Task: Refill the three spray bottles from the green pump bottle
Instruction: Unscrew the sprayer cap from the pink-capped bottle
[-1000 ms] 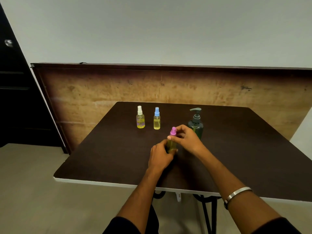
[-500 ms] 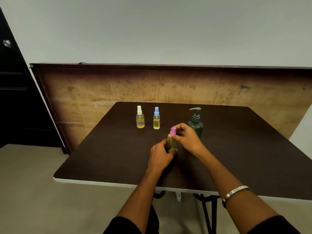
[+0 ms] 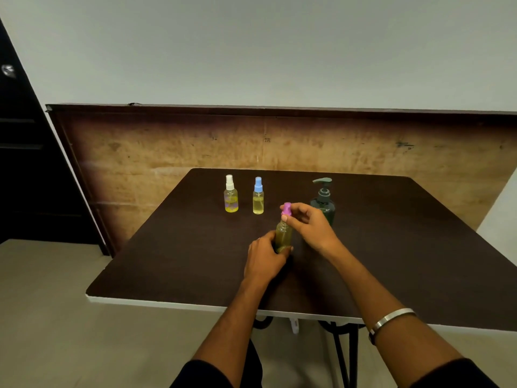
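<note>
Dark wood-grain table fills the middle of the view, edged in white at the near side and backed by a worn brown panel under a pale wall.

Nearest on it, the left hand curls around the lower body of the pink-capped spray bottle, holding it upright on the tabletop. The right hand pinches the pink spray head between thumb and fingertips. Compared with a second ago, the pink head sits visibly higher above the bottle's shoulder and the clear threaded neck now shows beneath it, while the left hand has not shifted. That suggests the cap is being unscrewed or lifted free, so this bottle looks close to open and ready for filling; whether the thread is fully released cannot be told.

Just behind the right hand stands the green pump bottle, untouched and upright. Farther back and to the left, the blue-capped spray bottle and the white-capped spray bottle stand side by side, both capped and both holding yellow liquid.
</note>
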